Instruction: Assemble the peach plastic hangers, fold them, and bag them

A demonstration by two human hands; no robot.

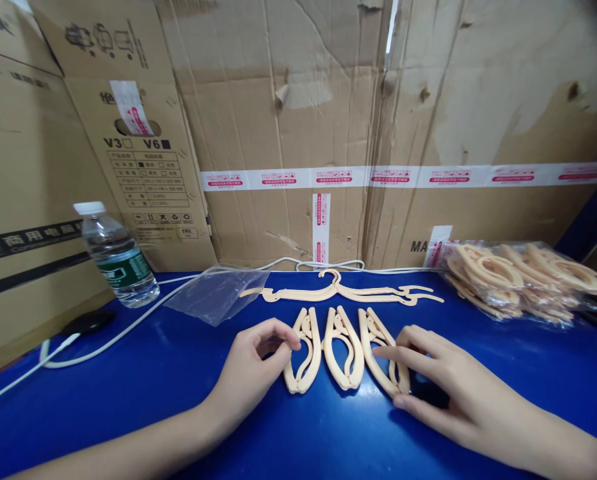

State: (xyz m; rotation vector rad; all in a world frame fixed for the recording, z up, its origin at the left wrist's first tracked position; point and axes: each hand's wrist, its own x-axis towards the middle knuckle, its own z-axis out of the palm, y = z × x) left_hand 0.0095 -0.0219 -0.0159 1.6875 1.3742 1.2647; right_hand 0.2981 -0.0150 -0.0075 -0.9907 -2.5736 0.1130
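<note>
Three folded cream plastic folding hangers lie in a row on the blue table. My left hand (261,357) is curled, thumb and index finger close together at the outer edge of the left folded hanger (315,353). The middle folded hanger (357,353) lies untouched. My right hand (443,373) grips the right folded hanger (371,347), index finger across it and thumb at its lower end. Behind the row lies an unfolded hanger (308,294) with its arms spread and its hook pointing away from me.
A clear plastic bag (213,293) lies under the unfolded hanger's left end. Bagged hangers (523,277) are piled at right. A water bottle (115,257), a black mouse-like object (89,323) and a white cable (123,340) are at left. Cardboard (288,220) walls the back.
</note>
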